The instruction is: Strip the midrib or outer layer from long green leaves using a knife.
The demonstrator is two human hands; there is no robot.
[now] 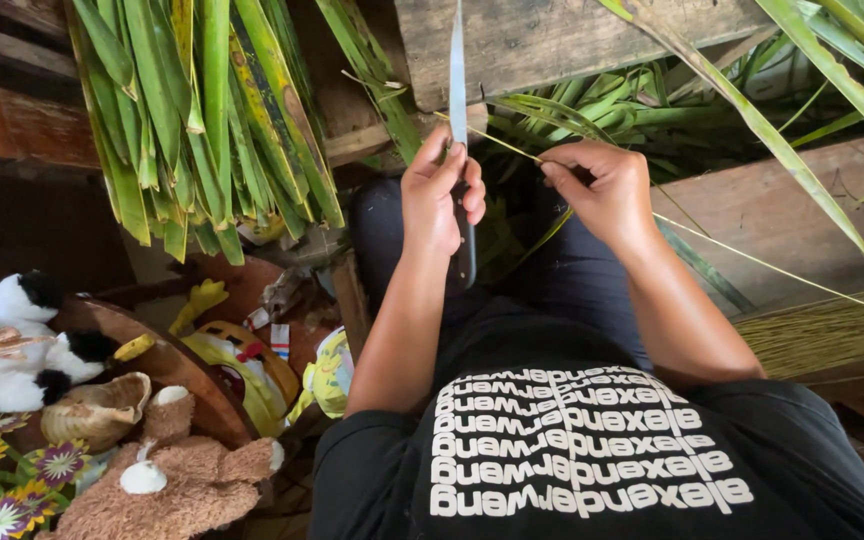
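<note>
The left hand [439, 200] is wrapped around the handle of one long knife [457, 90], blade pointing up and away. The right hand [602, 190] pinches one thin leaf rib [752, 258] that runs off to the right, just beside the blade. A bundle of green leaves [202, 120] hangs at left. Two brown and white plush toys [167, 480] lie lower left, beside one small woven basket [97, 410]; I cannot tell what the basket holds.

left hand [439, 195] grips knife [458, 90] — upright | right hand [600, 190] pinches thin leaf rib [752, 260], seemingly
</note>
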